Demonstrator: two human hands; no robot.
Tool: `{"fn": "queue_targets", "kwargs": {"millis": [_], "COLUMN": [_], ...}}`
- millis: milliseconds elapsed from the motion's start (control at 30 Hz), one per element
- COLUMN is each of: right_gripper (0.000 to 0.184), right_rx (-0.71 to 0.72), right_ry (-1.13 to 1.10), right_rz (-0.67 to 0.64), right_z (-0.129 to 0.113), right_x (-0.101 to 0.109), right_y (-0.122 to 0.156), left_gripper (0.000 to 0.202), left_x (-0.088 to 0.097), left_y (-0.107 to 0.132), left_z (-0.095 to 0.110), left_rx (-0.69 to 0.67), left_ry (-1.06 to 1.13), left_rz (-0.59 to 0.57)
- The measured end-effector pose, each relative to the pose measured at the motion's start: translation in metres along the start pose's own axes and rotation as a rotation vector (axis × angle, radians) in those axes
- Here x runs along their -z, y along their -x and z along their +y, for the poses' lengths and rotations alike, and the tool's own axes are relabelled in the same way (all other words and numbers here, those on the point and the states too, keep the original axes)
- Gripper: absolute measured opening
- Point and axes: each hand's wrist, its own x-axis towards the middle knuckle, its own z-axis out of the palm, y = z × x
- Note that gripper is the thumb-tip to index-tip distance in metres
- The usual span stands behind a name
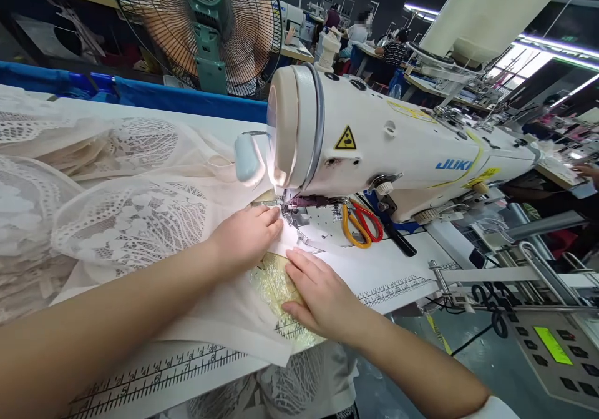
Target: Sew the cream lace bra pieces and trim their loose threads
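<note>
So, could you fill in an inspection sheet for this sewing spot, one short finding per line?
Surface: white table printed with ruler marks; its left part is mostly covered by cloth.
Job's things: cream cloth and lace panels, beside and in front of a sewing machine.
Clutter: orange-and-red-handled scissors and a black-handled tool, near the machine.
Grips: left grip, a bare hand, palm down close to the needle area; right grip, also bare, over a shiny yellow patch.
Cables: black cable, looped beside the control panel.
Surroundings: large fan behind the table; people in the background.
</note>
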Motion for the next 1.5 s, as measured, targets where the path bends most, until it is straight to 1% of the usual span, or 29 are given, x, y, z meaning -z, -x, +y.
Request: {"fn": "queue_targets", "kwargs": {"millis": [67,133,233,300,400,533,667,767,933,1133,1200,1333,1500], "right_gripper": [0.048,0.048,0.05,0.05,0.047,0.042,0.04,0.039,0.037,0.035,0.034,0.034,0.034], "right_rx": [0.001,0.002,0.004,0.017,0.05,0.056,0.072,0.081,0.069,0.055,0.051,0.058,0.051], "right_ry": [-0.012,-0.025,-0.031,-0.03,-0.032,-0.035,-0.039,-0.041,-0.044,-0.065,-0.072,-0.073,-0.075], "right_rz": [0.001,-0.001,0.002,0.018,0.051,0.099,0.134,0.139,0.123,0.118,0.113,0.122,0.139], "right_z": [0.001,0.001,0.002,0.003,0.003,0.004,0.004,0.004,0.005,0.004,0.004,0.004,0.003], "right_x": [-0.001,-0.002,-0.003,-0.002,-0.002,-0.001,-0.001,0.0,0.001,0.0,0.0,0.001,0.001], "right_y": [-0.001,-0.002,-0.003,-0.003,-0.001,0.0,0.0,-0.001,0.0,0.001,0.001,0.0,-0.001], "left_gripper": [0.03,0.033,0.038,0.045,0.045,0.042,0.041,0.043,0.047,0.05,0.052,0.053,0.05], "left_x": [0.004,0.005,0.0,-0.005,-0.006,0.0,-0.002,-0.006,-0.006,-0.01,-0.01,-0.004,0.001], "left_y": [0.004,0.013,0.028,0.035,0.039,0.035,0.031,0.029,0.027,0.024,0.022,0.017,0.011], "left_z": [0.008,0.019,0.033,0.035,0.029,0.016,0.003,-0.005,-0.014,-0.021,-0.024,-0.03,-0.038], "left_rx": [-0.061,-0.107,-0.111,-0.099,-0.117,-0.126,-0.158,-0.18,-0.218,-0.236,-0.232,-0.197,-0.14], "left_ry": [-0.013,-0.018,-0.017,-0.03,-0.055,0.008,0.067,0.096,0.109,0.081,0.076,0.098,0.104], "left_rz": [0.057,0.076,0.102,0.14,0.153,0.107,0.147,0.139,0.062,0.067,0.048,-0.031,-0.054]}}
